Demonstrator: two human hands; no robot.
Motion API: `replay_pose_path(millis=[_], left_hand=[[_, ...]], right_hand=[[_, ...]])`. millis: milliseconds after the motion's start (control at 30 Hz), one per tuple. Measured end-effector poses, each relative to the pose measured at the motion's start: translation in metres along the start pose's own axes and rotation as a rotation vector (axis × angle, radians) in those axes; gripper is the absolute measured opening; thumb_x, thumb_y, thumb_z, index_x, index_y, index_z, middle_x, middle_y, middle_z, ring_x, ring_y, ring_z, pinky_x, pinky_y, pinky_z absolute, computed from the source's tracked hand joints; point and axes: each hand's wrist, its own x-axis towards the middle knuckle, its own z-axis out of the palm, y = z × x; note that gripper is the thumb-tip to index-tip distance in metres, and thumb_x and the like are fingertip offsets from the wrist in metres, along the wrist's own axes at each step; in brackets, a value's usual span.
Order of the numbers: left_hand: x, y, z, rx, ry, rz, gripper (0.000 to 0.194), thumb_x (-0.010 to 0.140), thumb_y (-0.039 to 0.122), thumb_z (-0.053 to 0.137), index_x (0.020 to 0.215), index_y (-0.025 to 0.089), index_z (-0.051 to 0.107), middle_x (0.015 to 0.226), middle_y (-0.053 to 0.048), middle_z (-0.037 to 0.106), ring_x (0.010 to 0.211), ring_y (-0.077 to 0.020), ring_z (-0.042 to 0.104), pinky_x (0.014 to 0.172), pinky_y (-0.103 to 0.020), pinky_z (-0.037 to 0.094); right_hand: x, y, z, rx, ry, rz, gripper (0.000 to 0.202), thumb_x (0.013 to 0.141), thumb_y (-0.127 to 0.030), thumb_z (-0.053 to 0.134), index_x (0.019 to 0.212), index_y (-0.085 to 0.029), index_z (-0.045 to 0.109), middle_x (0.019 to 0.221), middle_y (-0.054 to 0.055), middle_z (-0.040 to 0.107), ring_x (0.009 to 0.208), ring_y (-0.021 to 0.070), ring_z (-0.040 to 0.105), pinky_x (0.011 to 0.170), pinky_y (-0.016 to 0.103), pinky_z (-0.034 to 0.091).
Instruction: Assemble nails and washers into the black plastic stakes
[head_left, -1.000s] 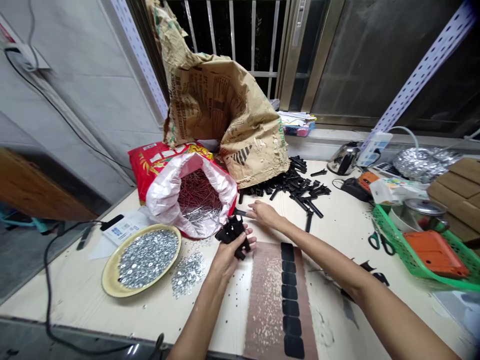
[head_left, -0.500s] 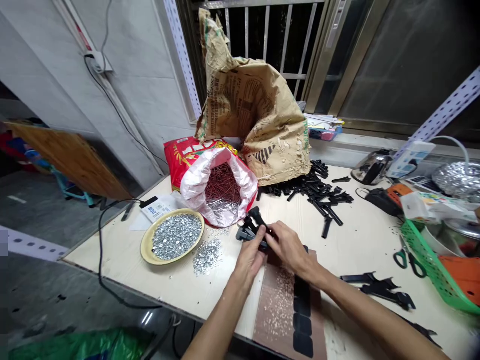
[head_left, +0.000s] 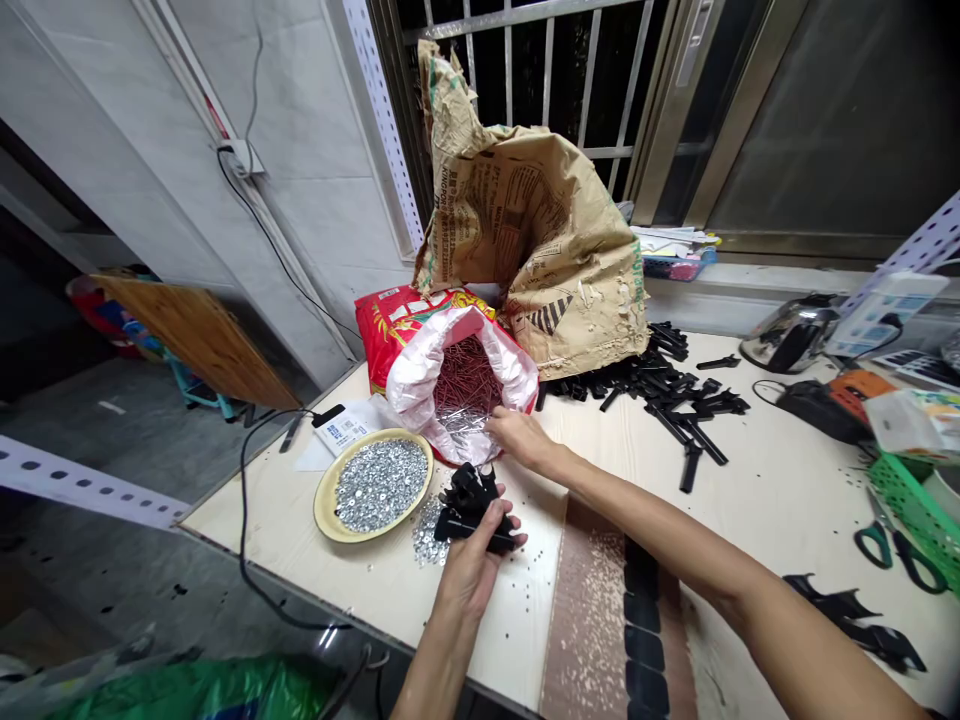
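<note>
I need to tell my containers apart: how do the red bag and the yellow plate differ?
Look: the red bag is crumpled and soft-walled; the yellow plate is shallow and smooth-rimmed.
Contents: the red bag holds thin reddish and silvery rods; the yellow plate holds small silvery rings.
Size: the red bag looks larger than the yellow plate.
Both sit open on the table.

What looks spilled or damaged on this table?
Loose washers lie on the table beside the plate rather than in it, near the black parts in the left hand, so they look spilled. The paper sack looks damaged: its top is ragged and its surface is peeling. Pale flecks, perhaps debris, dot the brown board.
</note>
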Motion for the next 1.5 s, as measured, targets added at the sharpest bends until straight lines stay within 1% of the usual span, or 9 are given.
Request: replay_pose_path(millis=[200,400,533,633,767,833,1033,1300,1500], left_hand=[[-0.004,0.005,0.004,0.082,-0.015,0.051,0.045,0.06,0.025,0.082,0.099,0.013,0.063,0.075,-0.002,0.062,0.06,-0.0116,0.059,0.057,-0.028,0.053],[-0.02,-0.001,0.005,0.063,-0.01,0.05,0.043,0.051,0.026,0.084,0.087,0.009,0.067,0.077,-0.006,0.065,0.062,-0.0138,0.062,0.061,-0.028,0.051],[-0.02,-0.007,-0.002,-0.013,-0.075,0.102,0.047,0.046,0.028,0.086,0.086,0.011,0.067,0.084,-0.005,0.064,0.054,-0.0109,0.061,0.058,-0.028,0.049],[-0.017,-0.013,-0.008,-0.019,-0.09,0.145,0.053,0.046,0.029,0.085,0.093,0.011,0.067,0.09,-0.007,0.064,0.054,-0.0092,0.058,0.055,-0.027,0.048],[-0.014,-0.017,-0.009,0.036,-0.082,0.181,0.055,0.05,0.03,0.084,0.099,0.012,0.068,0.096,-0.009,0.065,0.058,-0.0097,0.059,0.057,-0.027,0.049],[-0.014,-0.018,-0.007,0.067,-0.063,0.191,0.049,0.05,0.029,0.084,0.094,0.012,0.069,0.092,-0.008,0.066,0.06,-0.0106,0.059,0.06,-0.027,0.049],[-0.008,-0.017,0.006,0.336,0.069,0.218,0.029,0.056,0.026,0.081,0.079,0.013,0.071,0.081,-0.006,0.068,0.074,-0.0149,0.061,0.071,-0.027,0.048],[-0.006,-0.02,0.026,0.562,-0.058,0.212,0.032,0.064,0.03,0.075,0.092,0.016,0.07,0.096,-0.008,0.07,0.091,-0.0203,0.063,0.08,-0.03,0.048],[-0.001,-0.02,0.024,0.692,-0.068,0.231,0.037,0.06,0.031,0.076,0.092,0.014,0.071,0.094,-0.01,0.072,0.093,-0.0266,0.065,0.086,-0.037,0.048]], right_hand=[[0.041,-0.012,0.024,-0.22,-0.077,0.043,0.026,0.09,-0.009,0.039,0.102,-0.013,0.061,0.107,0.014,0.06,0.097,0.0206,0.06,0.077,0.03,0.044],[0.029,-0.028,0.024,-0.341,-0.11,0.032,0.024,0.089,-0.01,0.04,0.103,-0.008,0.058,0.102,0.019,0.059,0.09,0.0214,0.063,0.069,0.027,0.044],[0.014,-0.013,0.028,-0.328,-0.03,0.008,0.024,0.089,-0.016,0.038,0.104,-0.012,0.055,0.098,0.016,0.06,0.079,0.023,0.063,0.061,0.029,0.043],[-0.01,0.012,0.031,-0.006,0.085,-0.022,0.018,0.087,-0.025,0.044,0.095,-0.016,0.057,0.083,0.009,0.063,0.07,0.0211,0.063,0.061,0.031,0.045],[-0.056,0.036,0.02,0.677,0.082,0.16,0.027,0.082,-0.044,0.054,0.092,-0.019,0.058,0.071,0.004,0.062,0.059,0.0181,0.06,0.054,0.03,0.049],[-0.081,0.037,0.005,0.764,0.163,0.206,0.029,0.081,-0.046,0.057,0.092,-0.02,0.06,0.075,0.005,0.063,0.058,0.0165,0.058,0.051,0.029,0.048],[-0.125,0.022,-0.052,0.304,0.544,-0.09,0.018,0.089,-0.031,0.051,0.09,-0.021,0.065,0.092,0.007,0.055,0.085,0.0173,0.057,0.071,0.03,0.048],[-0.14,0.015,-0.08,-0.139,0.522,-0.169,0.02,0.092,-0.015,0.044,0.094,-0.02,0.063,0.086,0.005,0.05,0.079,0.015,0.048,0.068,0.027,0.043],[-0.143,0.01,-0.09,-0.218,0.286,-0.29,0.025,0.092,-0.011,0.039,0.084,-0.018,0.062,0.084,0.006,0.051,0.076,0.0163,0.045,0.069,0.03,0.04]])
